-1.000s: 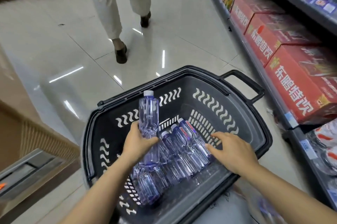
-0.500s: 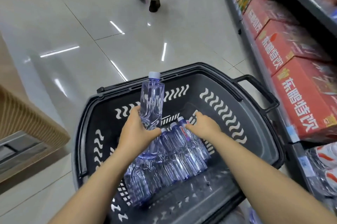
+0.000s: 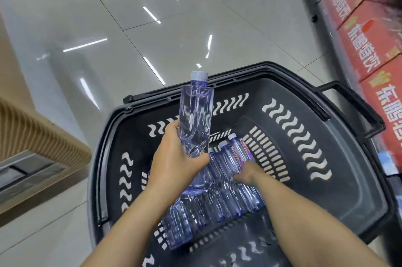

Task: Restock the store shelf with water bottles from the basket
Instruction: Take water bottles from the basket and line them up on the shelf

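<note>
A black shopping basket (image 3: 339, 158) stands on the floor below me. Several clear bluish water bottles (image 3: 217, 206) lie side by side on its bottom, caps pointing away. My left hand (image 3: 174, 164) grips the lower half of one water bottle (image 3: 195, 119), holding it upright above the others with its white cap on top. My right hand (image 3: 250, 174) is down among the lying bottles, its fingers curled onto one of them near its red label; the fingertips are hidden.
The store shelf runs along the right edge, its low tier filled with red cartons (image 3: 369, 38). The basket's handle (image 3: 359, 110) sticks out toward it. A ribbed wooden counter (image 3: 32, 136) stands at the left. Glossy tiled floor (image 3: 152, 16) stretches ahead.
My right hand has dropped from the bottle caps down onto the bodies of the lying bottles. My left hand keeps the upright bottle. The person walking ahead has left the view.
</note>
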A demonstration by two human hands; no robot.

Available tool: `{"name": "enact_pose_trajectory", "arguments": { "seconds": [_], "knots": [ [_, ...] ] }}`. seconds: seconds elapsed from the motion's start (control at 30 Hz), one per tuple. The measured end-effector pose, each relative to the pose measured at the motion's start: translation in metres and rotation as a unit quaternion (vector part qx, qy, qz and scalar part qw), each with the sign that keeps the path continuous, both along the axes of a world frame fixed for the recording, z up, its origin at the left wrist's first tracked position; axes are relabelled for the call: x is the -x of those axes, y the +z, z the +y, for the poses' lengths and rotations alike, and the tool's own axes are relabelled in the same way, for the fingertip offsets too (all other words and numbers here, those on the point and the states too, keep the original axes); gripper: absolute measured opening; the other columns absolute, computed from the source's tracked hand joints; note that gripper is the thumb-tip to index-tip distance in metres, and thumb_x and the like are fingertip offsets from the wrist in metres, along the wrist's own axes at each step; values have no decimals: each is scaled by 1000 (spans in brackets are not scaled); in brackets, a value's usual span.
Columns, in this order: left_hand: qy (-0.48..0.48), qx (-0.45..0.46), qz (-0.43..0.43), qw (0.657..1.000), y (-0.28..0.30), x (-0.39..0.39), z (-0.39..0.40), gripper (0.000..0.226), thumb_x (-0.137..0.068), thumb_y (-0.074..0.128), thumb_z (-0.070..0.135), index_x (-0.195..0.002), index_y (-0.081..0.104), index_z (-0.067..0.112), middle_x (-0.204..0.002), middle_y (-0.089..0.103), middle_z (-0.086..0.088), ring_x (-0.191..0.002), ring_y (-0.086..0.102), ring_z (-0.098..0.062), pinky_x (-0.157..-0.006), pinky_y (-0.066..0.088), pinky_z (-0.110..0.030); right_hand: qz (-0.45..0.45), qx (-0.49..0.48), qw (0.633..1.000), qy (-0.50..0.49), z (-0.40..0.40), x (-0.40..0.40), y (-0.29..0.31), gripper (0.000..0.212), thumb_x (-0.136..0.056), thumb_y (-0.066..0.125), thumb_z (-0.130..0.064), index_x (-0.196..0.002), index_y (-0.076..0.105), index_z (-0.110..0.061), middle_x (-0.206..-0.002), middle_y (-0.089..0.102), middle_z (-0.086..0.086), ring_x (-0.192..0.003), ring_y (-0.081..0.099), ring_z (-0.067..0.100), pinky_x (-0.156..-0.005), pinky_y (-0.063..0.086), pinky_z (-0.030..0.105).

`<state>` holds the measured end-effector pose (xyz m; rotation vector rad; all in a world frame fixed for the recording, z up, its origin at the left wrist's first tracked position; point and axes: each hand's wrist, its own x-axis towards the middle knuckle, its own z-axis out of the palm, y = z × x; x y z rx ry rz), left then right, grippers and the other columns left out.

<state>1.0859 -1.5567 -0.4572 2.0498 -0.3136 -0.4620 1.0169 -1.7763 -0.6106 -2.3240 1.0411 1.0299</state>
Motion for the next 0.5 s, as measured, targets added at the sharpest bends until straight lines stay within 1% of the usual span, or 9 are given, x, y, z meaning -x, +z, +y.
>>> {"name": "enact_pose_trajectory", "arguments": {
  "seconds": [0.07,0.13,0.2,0.27,0.33,0.4,0.43,0.47,0.5],
  "knots": [
    [4,1,8,1000,-1,-1,1,68,-70,79,23,-121,37,36,-96,62,22,-81,59,9,-69,46,-12,9,11,1000,-7,0,1,-1,76,-80,72,-42,-137,40,-2,-143,43,14,-129,45,29,-105,40,34],
    [7,-2,10,1000,-1,-2,1,67,-70,79,23,-119,37,36,-96,61,22,-82,59,10,-69,45,-12,15,30,999,-9,0,2,-2,77,-78,75,-40,-137,40,-4,-139,48,12,-124,50,27,-102,43,32],
    [10,-4,10,1000,-3,-2,1,65,-70,79,22,-118,37,36,-97,61,22,-83,59,8,-70,46,-12,19,44,999,-4,3,0,-1,73,-77,75,-41,-133,44,-5,-129,57,9,-116,56,25,-96,48,31],
    [10,-6,8,1000,-5,-3,1,64,-69,78,22,-118,38,33,-98,61,20,-85,60,4,-72,48,-17,17,48,999,-8,7,-2,2,66,-77,74,-41,-126,48,-6,-118,62,8,-108,61,26,-92,51,33],
    [7,-4,5,1000,-6,-3,0,71,-69,78,22,-127,37,28,-103,59,18,-85,60,1,-74,49,-22,2,41,999,-22,8,-4,11,52,-78,72,-39,-114,54,-6,-104,64,6,-96,63,23,-85,53,33],
    [-1,-6,1,1000,-4,-3,0,77,-72,77,23,-134,33,24,-102,49,22,-83,54,6,-69,43,-15,-22,20,999,-41,9,-8,25,43,-81,67,-39,-107,55,-7,-97,61,3,-90,61,19,-78,51,29],
    [-4,-8,1,1000,-3,-2,0,77,-73,77,23,-135,32,23,-101,46,23,-82,51,9,-67,40,-12,-38,7,998,-57,9,-10,33,43,-81,66,-39,-108,55,-8,-98,59,3,-89,60,18,-77,50,28],
    [-9,-8,1,1000,-2,-2,0,77,-72,78,23,-135,32,23,-102,46,22,-82,51,8,-67,41,-12,-54,-11,996,-77,9,-11,43,42,-81,66,-39,-109,55,-9,-97,58,4,-87,59,18,-77,50,28],
    [-15,-6,2,1000,-1,-1,0,77,-71,78,24,-134,34,23,-105,51,19,-85,55,5,-70,44,-15,-72,-31,992,-97,10,-12,55,40,-80,67,-38,-106,56,-9,-92,57,3,-83,58,17,-77,51,29]
  ]
}}
